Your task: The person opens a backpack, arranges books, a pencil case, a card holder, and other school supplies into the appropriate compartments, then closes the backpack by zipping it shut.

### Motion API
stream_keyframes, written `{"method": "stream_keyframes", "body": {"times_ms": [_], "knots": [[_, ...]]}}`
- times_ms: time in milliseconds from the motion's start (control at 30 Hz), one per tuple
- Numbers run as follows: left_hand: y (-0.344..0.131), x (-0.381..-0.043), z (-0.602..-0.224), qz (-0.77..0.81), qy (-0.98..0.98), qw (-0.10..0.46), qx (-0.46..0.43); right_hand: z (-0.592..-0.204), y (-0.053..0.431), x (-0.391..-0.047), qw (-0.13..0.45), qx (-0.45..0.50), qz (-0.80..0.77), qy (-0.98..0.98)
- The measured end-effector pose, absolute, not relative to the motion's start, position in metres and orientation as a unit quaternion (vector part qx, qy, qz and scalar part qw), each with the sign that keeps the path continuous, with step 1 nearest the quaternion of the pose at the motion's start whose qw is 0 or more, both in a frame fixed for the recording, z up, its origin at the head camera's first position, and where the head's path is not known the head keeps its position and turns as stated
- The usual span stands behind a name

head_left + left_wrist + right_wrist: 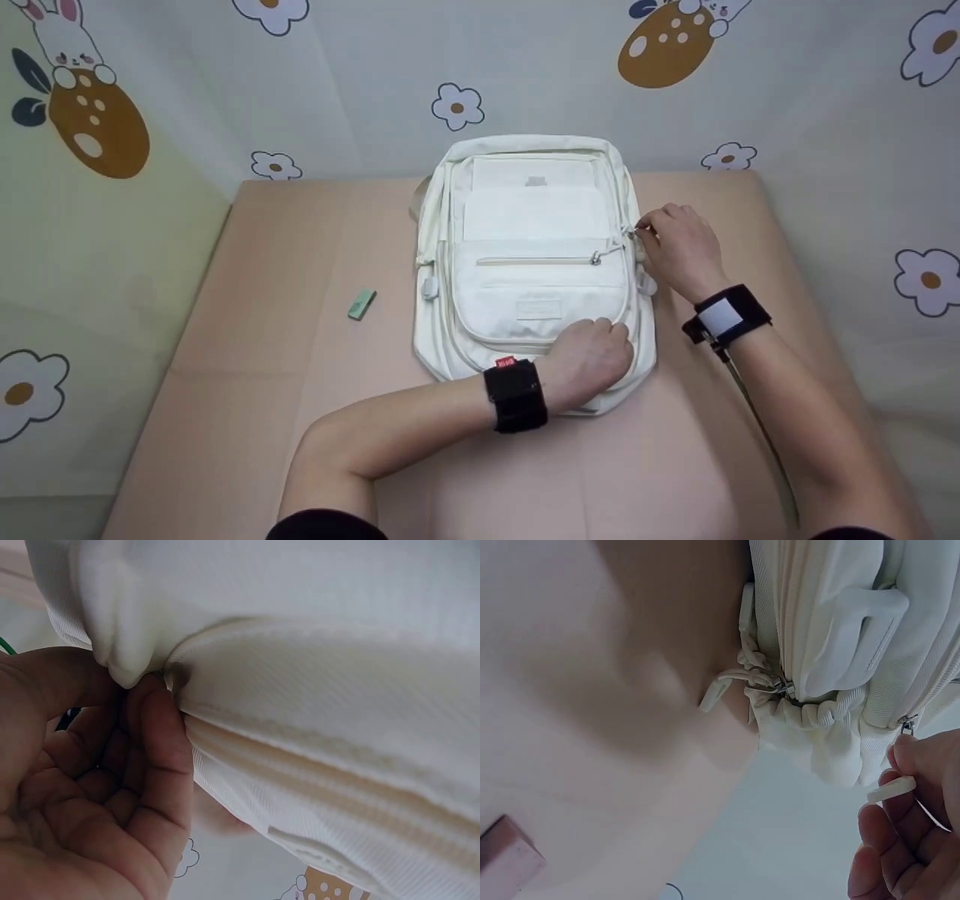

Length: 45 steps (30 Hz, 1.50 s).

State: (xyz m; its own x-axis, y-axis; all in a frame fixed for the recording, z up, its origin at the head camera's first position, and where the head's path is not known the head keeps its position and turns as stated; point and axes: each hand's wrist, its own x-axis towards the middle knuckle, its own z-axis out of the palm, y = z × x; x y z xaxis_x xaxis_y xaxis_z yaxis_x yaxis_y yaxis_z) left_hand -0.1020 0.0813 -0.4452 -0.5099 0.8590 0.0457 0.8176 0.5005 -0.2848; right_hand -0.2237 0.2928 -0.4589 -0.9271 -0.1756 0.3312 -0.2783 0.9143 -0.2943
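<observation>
A cream-white backpack (540, 214) lies front side up on the table. At its right edge my right hand (682, 244) pinches a zipper pull. The right wrist view shows the metal slider (907, 724) at the thumb, with a pale pull tab (891, 789) across the fingers. Low on the bag's front, my left hand (589, 364) is bent in at the lower right. Up close in the left wrist view, its thumb and forefinger pinch a fold of the bag's fabric (124, 652) beside a beige zipper track (322, 791).
A small green eraser-like block (361, 304) lies left of the bag on the table (300, 247). Other zipper pulls (716, 694) hang by the bag's side buckle (855, 637). A patterned curtain (375, 75) surrounds the table; a cable (757, 427) runs along the right forearm.
</observation>
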Motion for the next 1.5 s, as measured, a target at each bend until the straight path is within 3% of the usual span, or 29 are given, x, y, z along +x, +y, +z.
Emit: {"method": "stream_keyframes", "body": {"times_ms": [400, 600, 767, 933, 1100, 1300, 1500], "knots": [[0.077, -0.099, -0.436, 0.089, -0.862, 0.069, -0.494, -0.464, 0.293, -0.225, 0.133, 0.104, 0.177, -0.970], [0.063, -0.098, -0.418, 0.052, -0.855, 0.096, -0.507, -0.464, 0.297, -0.223, 0.112, 0.078, 0.187, -0.973], [0.051, -0.115, -0.406, 0.016, -0.877, 0.117, -0.467, -0.465, 0.303, -0.222, 0.110, 0.059, 0.196, -0.973], [0.045, -0.133, -0.406, -0.022, -0.903, 0.062, -0.424, -0.466, 0.306, -0.221, 0.135, 0.060, 0.197, -0.969], [0.047, -0.144, -0.411, -0.010, -0.923, 0.013, -0.385, -0.463, 0.298, -0.219, 0.161, 0.121, 0.212, -0.956], [0.049, -0.152, -0.413, -0.007, -0.936, -0.021, -0.351, -0.460, 0.285, -0.219, 0.135, 0.188, 0.221, -0.947], [0.050, -0.152, -0.414, 0.020, -0.931, -0.018, -0.364, -0.459, 0.281, -0.223, 0.116, 0.202, 0.201, -0.951]]}}
